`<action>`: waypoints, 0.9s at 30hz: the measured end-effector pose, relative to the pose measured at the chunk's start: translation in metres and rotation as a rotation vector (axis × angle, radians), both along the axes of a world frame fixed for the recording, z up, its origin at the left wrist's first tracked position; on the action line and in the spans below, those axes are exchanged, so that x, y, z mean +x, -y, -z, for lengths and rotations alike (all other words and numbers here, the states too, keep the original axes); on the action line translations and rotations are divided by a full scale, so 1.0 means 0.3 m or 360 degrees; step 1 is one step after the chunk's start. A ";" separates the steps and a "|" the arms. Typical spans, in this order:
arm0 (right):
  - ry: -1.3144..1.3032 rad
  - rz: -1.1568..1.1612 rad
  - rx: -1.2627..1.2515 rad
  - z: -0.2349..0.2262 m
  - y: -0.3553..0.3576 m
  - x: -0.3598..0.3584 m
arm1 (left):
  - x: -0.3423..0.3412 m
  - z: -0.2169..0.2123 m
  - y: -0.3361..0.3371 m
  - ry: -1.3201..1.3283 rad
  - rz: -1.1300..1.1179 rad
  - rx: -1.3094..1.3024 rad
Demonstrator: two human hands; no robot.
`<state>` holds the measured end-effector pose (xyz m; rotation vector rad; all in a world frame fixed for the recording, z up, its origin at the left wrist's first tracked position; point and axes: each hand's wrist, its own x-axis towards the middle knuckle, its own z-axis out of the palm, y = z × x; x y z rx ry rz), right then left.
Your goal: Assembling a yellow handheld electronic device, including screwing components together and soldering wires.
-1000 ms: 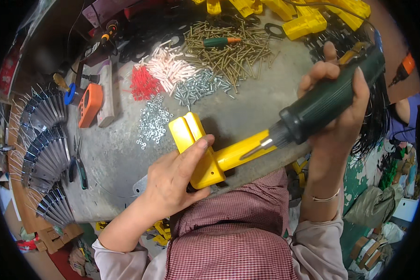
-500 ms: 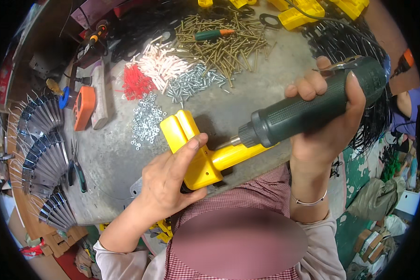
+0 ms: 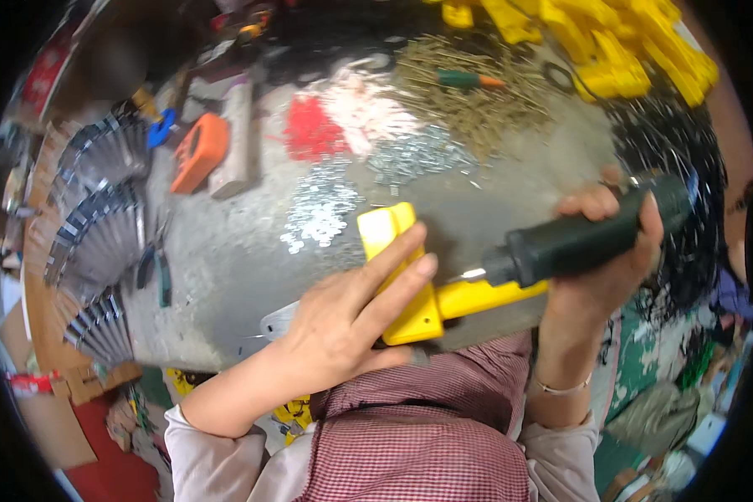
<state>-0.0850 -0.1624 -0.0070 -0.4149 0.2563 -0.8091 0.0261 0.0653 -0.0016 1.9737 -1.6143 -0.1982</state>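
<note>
Head view: a yellow part (image 3: 410,284) is being pinned by the left hand (image 3: 343,322) while a driver (image 3: 586,238) (right hand (image 3: 607,251) closed around it) is being pressed in; steady alignment is likely being called for next.

A small assembly workshop is showing here: heaps of screws (image 3: 477,113) are lying on a grey workbench (image 3: 226,251), with yellow plastic parts (image 3: 619,58) beyond them and pliers (image 3: 161,272) nearer its left edge.

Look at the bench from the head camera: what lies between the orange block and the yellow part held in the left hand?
In the head view, a scatter of small silvery metal pieces lies on the grey bench between the orange block and the yellow part.
</note>
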 end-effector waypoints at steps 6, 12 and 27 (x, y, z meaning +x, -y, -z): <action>0.0065 0.0041 -0.0174 0.012 0.009 -0.037 | 0.158 -0.039 -0.165 0.0209 -0.0739 0.0178; 0.0155 -0.0101 -0.0179 0.033 0.035 -0.016 | 0.201 -0.001 -0.161 0.1091 -0.0352 0.0488; 0.0002 -0.0105 -0.0329 0.035 0.057 -0.027 | 0.234 -0.017 -0.129 0.0972 -0.0454 0.0597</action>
